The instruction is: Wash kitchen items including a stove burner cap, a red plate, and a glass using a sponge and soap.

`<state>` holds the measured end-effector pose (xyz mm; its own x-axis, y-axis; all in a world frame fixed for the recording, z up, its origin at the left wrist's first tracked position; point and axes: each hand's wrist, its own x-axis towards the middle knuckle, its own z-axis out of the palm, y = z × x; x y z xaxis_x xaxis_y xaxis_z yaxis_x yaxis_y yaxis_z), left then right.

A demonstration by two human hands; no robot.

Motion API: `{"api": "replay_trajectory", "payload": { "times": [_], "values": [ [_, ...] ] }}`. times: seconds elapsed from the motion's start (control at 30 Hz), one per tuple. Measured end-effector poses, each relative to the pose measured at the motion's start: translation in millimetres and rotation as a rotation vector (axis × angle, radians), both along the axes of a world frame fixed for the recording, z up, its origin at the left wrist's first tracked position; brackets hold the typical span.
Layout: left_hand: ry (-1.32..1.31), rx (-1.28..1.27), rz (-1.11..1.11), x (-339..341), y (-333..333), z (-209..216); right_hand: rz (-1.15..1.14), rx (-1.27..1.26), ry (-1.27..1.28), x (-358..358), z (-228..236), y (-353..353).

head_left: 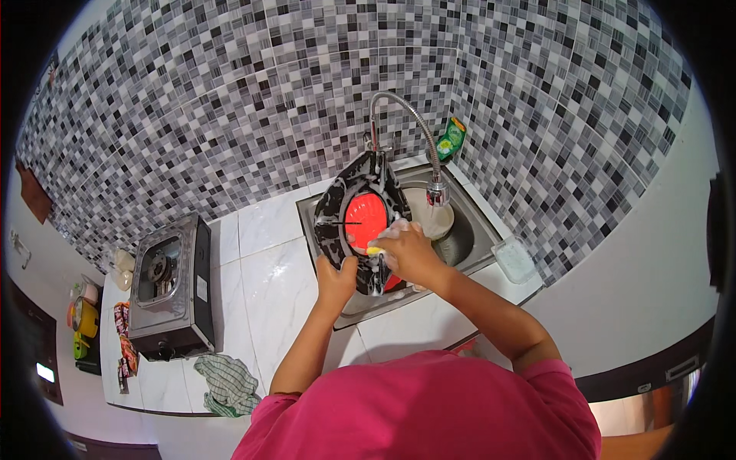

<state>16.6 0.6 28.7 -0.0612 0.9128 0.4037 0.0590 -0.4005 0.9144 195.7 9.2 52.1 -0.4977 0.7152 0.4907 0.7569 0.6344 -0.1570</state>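
Over the sink [356, 313] a black square frame [331, 213] is held tilted, streaked with white suds. Its round middle shows a red surface [366, 218], crossed by a thin black prong; whether the red belongs to the frame or lies behind it I cannot tell. My left hand [337, 280] is closed on the frame's near left edge. My right hand [412, 253], covered in foam, presses a yellow sponge [374, 250] to the near right part of the frame. The fingers hide most of the sponge.
A flexible faucet [418, 115] arches over the sink, above a pale round vessel [429, 215]. A green pouch [452, 139] stands behind, a clear tub [514, 259] at right. Left on the tiled counter [268, 284] are a gas stove [172, 287], a checked cloth [228, 382] and small packets [123, 337].
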Motion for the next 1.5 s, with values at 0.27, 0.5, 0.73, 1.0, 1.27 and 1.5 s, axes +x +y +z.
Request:
{"api": "replay_trajectory", "payload": {
  "times": [0.27,0.5,0.73,1.0,1.27,1.5],
  "values": [
    [-0.270,-0.018,0.025,5,4,-2,-0.167,0.179,0.117,2,-27,-6],
    [-0.512,-0.137,-0.012,-7,14,-17,-0.087,-0.054,0.267,-3,-48,-38],
    [-0.708,-0.252,-0.168,-9,17,-34,-0.408,-0.141,1.053,12,-52,12],
    [-0.839,-0.591,-0.319,-6,11,-30,0.158,-1.036,2.008,16,-27,11],
    [-0.694,-0.786,-0.471,2,11,-33,-0.002,-0.318,1.556,23,-6,10],
    [-0.625,-0.702,-0.432,-8,4,-41,-0.189,0.109,0.587,22,27,-14]
  ]
}}
